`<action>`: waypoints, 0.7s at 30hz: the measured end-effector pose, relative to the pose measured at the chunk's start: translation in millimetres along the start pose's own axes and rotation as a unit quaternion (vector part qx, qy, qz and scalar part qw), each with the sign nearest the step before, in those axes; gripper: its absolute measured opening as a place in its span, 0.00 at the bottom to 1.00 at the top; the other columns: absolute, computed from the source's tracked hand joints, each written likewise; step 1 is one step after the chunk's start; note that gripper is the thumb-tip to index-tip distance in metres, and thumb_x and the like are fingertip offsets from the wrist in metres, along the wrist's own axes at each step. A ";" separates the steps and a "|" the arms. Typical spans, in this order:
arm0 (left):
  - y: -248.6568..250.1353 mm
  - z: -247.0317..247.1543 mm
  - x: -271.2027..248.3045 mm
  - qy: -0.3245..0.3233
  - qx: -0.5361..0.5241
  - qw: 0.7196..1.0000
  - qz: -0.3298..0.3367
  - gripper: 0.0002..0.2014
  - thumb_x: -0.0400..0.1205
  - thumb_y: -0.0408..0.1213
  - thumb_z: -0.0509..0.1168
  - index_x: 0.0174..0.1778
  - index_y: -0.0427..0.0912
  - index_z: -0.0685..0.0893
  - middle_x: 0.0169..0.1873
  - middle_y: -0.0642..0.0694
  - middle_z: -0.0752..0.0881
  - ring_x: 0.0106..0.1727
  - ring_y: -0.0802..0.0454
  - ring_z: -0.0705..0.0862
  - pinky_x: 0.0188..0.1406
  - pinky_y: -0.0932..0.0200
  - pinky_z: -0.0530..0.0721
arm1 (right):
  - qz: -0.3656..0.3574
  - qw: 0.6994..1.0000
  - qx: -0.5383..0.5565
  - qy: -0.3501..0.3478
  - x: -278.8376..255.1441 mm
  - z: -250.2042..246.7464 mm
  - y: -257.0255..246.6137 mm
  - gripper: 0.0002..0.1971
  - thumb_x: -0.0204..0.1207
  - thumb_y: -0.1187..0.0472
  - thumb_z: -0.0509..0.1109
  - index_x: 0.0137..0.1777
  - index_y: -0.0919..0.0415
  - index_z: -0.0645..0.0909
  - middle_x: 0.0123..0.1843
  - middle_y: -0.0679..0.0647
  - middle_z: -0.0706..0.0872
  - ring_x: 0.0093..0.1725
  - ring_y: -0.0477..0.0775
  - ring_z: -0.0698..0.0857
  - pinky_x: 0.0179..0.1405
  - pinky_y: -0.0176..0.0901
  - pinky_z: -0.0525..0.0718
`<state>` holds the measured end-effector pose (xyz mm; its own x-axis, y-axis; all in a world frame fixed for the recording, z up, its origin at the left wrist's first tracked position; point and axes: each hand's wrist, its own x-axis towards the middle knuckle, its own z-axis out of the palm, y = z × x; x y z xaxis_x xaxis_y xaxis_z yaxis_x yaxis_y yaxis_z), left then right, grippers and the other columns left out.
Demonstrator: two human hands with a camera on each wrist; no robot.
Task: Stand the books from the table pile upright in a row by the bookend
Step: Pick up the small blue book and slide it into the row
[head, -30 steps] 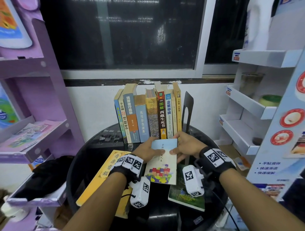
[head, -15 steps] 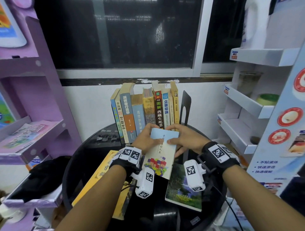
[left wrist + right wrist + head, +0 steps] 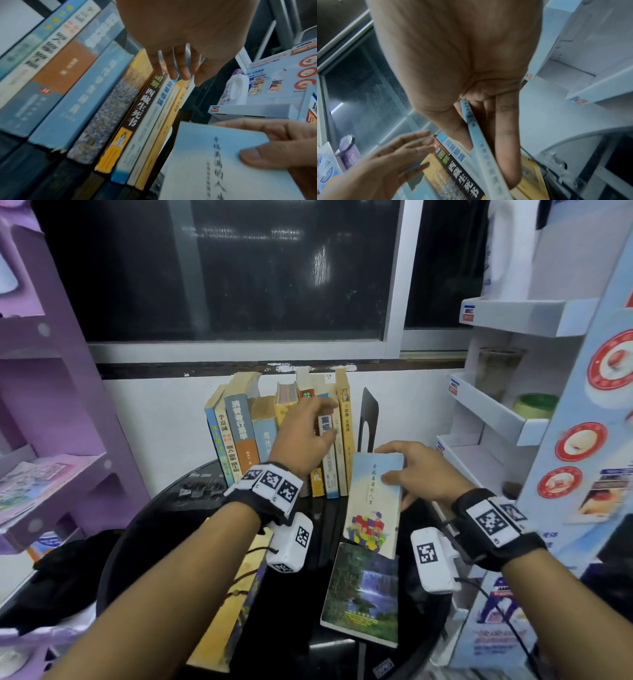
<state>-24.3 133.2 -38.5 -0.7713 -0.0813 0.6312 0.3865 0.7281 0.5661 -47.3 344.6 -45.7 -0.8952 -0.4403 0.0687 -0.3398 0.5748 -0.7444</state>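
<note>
Dark window glass and a white wall back a round black counter (image 3: 144, 539), flanked by a purple shelf unit (image 3: 61, 412) at nine o'clock and a white display rack (image 3: 496, 419) at three o'clock. At twelve o'clock on the counter a row of books (image 3: 239, 436) stands upright, with a black bookend (image 3: 368, 422) just beside its right end. The left hand (image 3: 305, 436) reaches at the row with fingers (image 3: 171, 67) spread and straight over the tops of the right-hand spines, holding nothing; whether they touch is hard to tell. The right hand (image 3: 418, 470) pinches a thin pale-blue book (image 3: 375, 501) near its top edge, thumb on the front cover and fingers behind, tilted in front of the bookend. A green-covered book (image 3: 363, 594) lies flat at five o'clock, its top edge tucked under the held one. A yellow book (image 3: 226, 625) lies flat at seven o'clock under the left forearm.
</note>
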 end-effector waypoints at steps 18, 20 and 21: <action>-33.2 -9.6 83.3 -0.160 0.272 0.949 -0.001 0.38 0.73 0.62 0.70 0.79 0.63 0.65 0.82 0.52 0.63 0.83 0.47 0.59 0.77 0.30 0.61 | -0.076 0.966 -0.159 0.190 60.2 20.5 12.3 0.27 0.81 0.63 0.65 0.80 0.49 0.68 0.55 0.63 0.87 0.51 0.62 0.86 0.52 0.52 0.87; -35.1 -9.7 83.6 -0.157 0.255 0.954 0.007 0.38 0.73 0.61 0.71 0.79 0.63 0.65 0.82 0.54 0.64 0.83 0.48 0.58 0.78 0.30 0.61 | -0.077 0.967 -0.151 0.192 70.6 28.0 14.7 0.27 0.82 0.63 0.65 0.80 0.48 0.67 0.54 0.62 0.87 0.51 0.62 0.86 0.55 0.52 0.85; -35.4 -9.5 82.7 -0.150 0.242 0.959 0.013 0.37 0.73 0.59 0.72 0.78 0.62 0.67 0.82 0.54 0.65 0.83 0.49 0.59 0.78 0.32 0.61 | -0.076 0.968 -0.143 0.191 73.8 31.2 15.7 0.28 0.82 0.62 0.65 0.80 0.47 0.67 0.55 0.62 0.87 0.52 0.61 0.86 0.56 0.51 0.84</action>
<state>-97.0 94.2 -1.3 -0.9036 0.0871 0.4193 0.1834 0.9635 0.1951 -109.7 299.6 -73.0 -0.8513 -0.2786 0.4447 -0.4931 0.7144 -0.4964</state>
